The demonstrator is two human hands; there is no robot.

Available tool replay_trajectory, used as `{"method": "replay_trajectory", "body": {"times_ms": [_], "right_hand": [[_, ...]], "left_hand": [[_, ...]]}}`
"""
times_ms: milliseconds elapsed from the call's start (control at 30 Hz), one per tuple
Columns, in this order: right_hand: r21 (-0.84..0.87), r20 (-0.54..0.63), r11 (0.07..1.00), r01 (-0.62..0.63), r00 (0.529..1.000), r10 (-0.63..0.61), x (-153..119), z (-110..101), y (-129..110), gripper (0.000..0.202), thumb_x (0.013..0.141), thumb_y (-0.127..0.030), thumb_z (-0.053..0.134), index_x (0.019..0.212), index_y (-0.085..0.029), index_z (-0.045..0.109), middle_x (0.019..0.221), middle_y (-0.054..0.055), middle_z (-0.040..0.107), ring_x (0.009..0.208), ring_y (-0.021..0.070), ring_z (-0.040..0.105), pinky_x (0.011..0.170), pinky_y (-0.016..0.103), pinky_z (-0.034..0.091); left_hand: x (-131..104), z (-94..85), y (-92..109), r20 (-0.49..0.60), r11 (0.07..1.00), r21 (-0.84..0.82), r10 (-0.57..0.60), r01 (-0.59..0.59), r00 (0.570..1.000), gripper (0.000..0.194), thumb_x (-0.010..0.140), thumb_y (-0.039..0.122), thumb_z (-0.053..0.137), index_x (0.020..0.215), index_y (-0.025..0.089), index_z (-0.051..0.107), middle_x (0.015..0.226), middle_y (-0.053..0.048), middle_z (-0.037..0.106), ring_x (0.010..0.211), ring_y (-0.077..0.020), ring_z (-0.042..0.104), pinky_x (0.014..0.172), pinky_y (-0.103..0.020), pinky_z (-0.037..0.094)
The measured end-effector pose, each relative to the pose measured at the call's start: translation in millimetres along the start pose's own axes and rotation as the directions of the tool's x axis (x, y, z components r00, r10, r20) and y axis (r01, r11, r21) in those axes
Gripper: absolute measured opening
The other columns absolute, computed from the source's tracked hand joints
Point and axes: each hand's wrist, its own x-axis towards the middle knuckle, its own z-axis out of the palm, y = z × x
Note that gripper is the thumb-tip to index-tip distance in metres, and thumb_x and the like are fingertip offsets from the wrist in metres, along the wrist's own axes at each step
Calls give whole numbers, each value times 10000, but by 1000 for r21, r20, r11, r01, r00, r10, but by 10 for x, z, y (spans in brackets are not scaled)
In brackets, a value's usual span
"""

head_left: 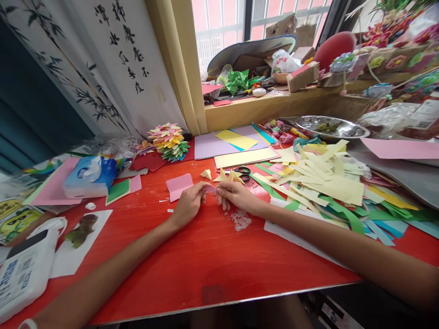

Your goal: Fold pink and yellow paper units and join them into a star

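Two hands work at one desk; entries run from largest to smallest.

Desk: the red desk (206, 260) carries everything, its far edge against the window ledge and its near edge at the bottom of the view.
Cut paper heap: a spread of yellow, green and blue paper strips (325, 183) covers the right side of the desk, reaching toward the right edge.
Flat sheets: purple and yellow paper sheets (233, 141) lie at the far edge, below the window ledge.
Tissue pack: a blue tissue pack (89, 176) sits near the left edge.
Finished pieces: a stack of folded paper pieces (168, 140) stands toward the far left corner, which suggests much folding is already done; three small yellow folded bits (224, 176) lie just beyond the hands.
Pink sheet: a creased pink sheet (179, 185) lies just beside the left hand, unfolded apart from its crease, so more work appears to remain.
Scissors: black-handled scissors (243, 172) lie just past the right hand.
Left hand: the left hand (188, 204) pinches one end of the small pink paper.
Right hand: the right hand (237, 195) pinches the other end.
Small pink paper: the small pink paper (210, 188) is held between both hands' fingertips, over the middle of the desk; its fold looks only begun.
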Motion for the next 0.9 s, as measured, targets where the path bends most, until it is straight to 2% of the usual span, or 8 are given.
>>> {"method": "replay_trajectory", "body": {"times_ms": [200, 333, 433, 500, 567, 633, 800, 900], "right_hand": [[-8, -56, 1000, -12, 998, 11, -3, -1, 8, 228, 868, -350, 387, 768, -159, 461, 575, -19, 563, 401, 57, 508, 402, 171, 398], [42, -144, 999, -34, 989, 40, 21, -18, 59, 230, 866, -372, 374, 805, -166, 457, 550, -33, 545, 370, 54, 487, 362, 162, 374], [38, -177, 998, -45, 983, 51, 34, -13, 82, 256, 864, -409, 363, 777, -177, 427, 544, -31, 544, 366, 59, 485, 357, 166, 367], [-15, -161, 998, -60, 985, 57, 26, -3, 82, 280, 864, -430, 346, 758, -180, 414, 533, -26, 543, 369, 69, 488, 351, 173, 351], [-98, -130, 994, -57, 991, 44, 5, 8, 69, 256, 869, -403, 344, 765, -181, 417, 551, -20, 550, 393, 74, 496, 376, 180, 358], [-220, -96, 975, -29, 995, 8, -23, 15, 43, 180, 869, -325, 361, 818, -179, 451, 604, -16, 569, 439, 73, 507, 439, 192, 388], [-505, 32, 853, 133, 990, -135, -66, 31, -33, 235, 827, -185, 422, 1040, -186, 521, 918, 32, 631, 714, 110, 554, 659, 238, 419], [-549, 49, 825, 130, 991, -124, -69, 46, -53, 460, 812, -208, 459, 1265, -211, 380, 1162, 64, 554, 706, 113, 544, 674, 258, 416]], "left_hand": [[-14, 23, -30, -134, 990, -118, -98, 82, 986, 227, 855, 351, 384, 956, 204, 525, 582, 37, 444, 522, -94, 419, 532, -212, 333], [-1, 7, -51, -344, 972, -204, -181, 115, 921, 251, 841, 413, 391, 896, 207, 524, 495, 56, 378, 461, -95, 388, 505, -210, 334], [45, -59, -124, -450, 994, -46, -113, 103, 886, 255, 866, 370, 338, 910, 204, 527, 597, 22, 477, 575, -114, 476, 598, -233, 392], [86, -117, -201, -414, 977, 202, 16, 75, 910, 239, 870, 297, 333, 953, 196, 533, 803, -27, 570, 782, -149, 528, 745, -279, 412], [122, -163, -288, -315, 889, 458, 146, 15, 938, 259, 860, 227, 331, 1011, 181, 537, 987, -66, 574, 978, -194, 489, 888, -336, 370], [143, -183, -365, -232, 793, 609, 189, -9, 954, 306, 850, 204, 342, 1105, 156, 505, 1114, -97, 537, 1084, -220, 436, 956, -365, 329], [142, -158, -448, -174, 706, 708, 142, 24, 975, 423, 821, 295, 427, 1203, 113, 428, 1220, -134, 475, 1150, -247, 404, 984, -381, 320], [145, -150, -443, -154, 697, 717, 143, 11, 978, 424, 816, 310, 433, 1193, 114, 432, 1205, -131, 489, 1141, -245, 416, 981, -379, 326]]}}
